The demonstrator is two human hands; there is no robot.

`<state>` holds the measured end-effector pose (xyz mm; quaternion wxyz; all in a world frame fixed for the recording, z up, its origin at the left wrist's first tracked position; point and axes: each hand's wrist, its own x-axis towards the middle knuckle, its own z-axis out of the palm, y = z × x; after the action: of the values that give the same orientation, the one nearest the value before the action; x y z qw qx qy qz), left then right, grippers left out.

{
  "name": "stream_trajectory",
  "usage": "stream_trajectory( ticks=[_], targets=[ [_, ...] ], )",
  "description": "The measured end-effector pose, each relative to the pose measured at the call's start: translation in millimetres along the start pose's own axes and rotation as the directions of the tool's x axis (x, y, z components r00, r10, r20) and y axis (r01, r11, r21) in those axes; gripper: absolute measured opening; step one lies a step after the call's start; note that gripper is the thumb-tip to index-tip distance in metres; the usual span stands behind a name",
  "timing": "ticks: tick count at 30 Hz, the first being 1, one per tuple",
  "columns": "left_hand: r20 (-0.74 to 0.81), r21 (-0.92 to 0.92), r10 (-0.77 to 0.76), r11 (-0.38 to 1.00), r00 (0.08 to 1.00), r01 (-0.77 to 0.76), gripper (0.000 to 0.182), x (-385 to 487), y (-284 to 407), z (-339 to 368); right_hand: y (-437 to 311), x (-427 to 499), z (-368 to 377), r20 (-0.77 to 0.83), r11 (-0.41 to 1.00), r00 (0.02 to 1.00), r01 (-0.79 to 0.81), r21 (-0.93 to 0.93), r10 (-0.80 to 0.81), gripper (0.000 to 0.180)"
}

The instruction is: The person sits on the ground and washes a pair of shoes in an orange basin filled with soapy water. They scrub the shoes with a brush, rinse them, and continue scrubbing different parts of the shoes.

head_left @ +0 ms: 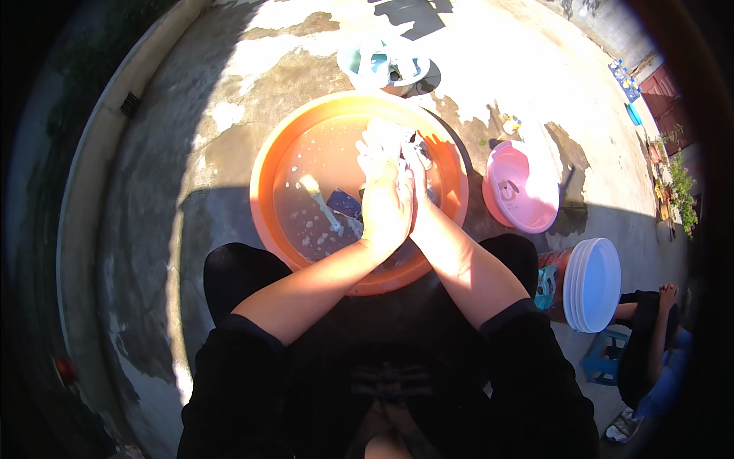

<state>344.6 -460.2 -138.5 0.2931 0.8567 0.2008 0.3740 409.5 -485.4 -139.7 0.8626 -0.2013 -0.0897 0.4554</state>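
A large orange plastic basin (269,229) holds soapy water between my knees. Over its right half, my left hand (387,195) and my right hand (417,178) are pressed close together. Beyond and beside the fingers shows something white and foamy with dark patches (423,150); glare hides its shape, and I cannot tell whether either hand grips it. A brush with a pale blue handle (324,207) lies in the water left of my hands. Next to it is a dark blue block-like object (344,203), partly hidden near my left wrist.
A light blue basin (350,63) with items stands beyond the orange one. To the right are a pink basin (519,189), a small yellow-and-white container (511,124) and a white-rimmed bucket (593,286). A person (645,350) sits at the lower right near a blue stool (602,356).
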Motion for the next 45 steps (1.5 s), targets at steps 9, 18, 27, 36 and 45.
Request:
stream_trajectory(
  ticks=[9, 18, 27, 36, 45],
  targets=[
    [0.013, -0.137, 0.006, 0.991, 1.000, -0.004, 0.053, 9.3, 3.5, -15.4, -4.2, 1.3, 19.0, -0.019, 0.996, 0.999, -0.037, -0.079, 0.036, 0.057],
    [0.175, -0.176, -0.049, 0.981, 0.983, 0.080, 0.053, 32.4, -4.7, -16.9, -4.5, 5.2, 3.2, -0.008, 0.993, 0.995, -0.096, 0.065, 0.097, 0.052],
    [0.160, -0.135, -0.144, 0.977, 0.976, 0.166, 0.053, 44.1, -8.2, -28.5, 5.2, 0.2, 30.6, -0.439, 0.975, 0.877, -0.221, -0.008, 0.196, 0.054],
    [0.111, -0.031, -0.082, 0.996, 0.990, 0.086, 0.051, 45.4, -30.2, -23.7, 11.2, -8.9, 28.9, -0.438, 0.990, 0.891, -0.143, -0.016, 0.122, 0.030],
    [0.047, -0.179, -0.099, 0.978, 0.994, 0.106, 0.051, 37.7, -33.3, -10.6, 8.4, -17.8, 22.0, -0.316, 0.997, 0.947, -0.070, -0.043, 0.052, 0.033]
  ],
)
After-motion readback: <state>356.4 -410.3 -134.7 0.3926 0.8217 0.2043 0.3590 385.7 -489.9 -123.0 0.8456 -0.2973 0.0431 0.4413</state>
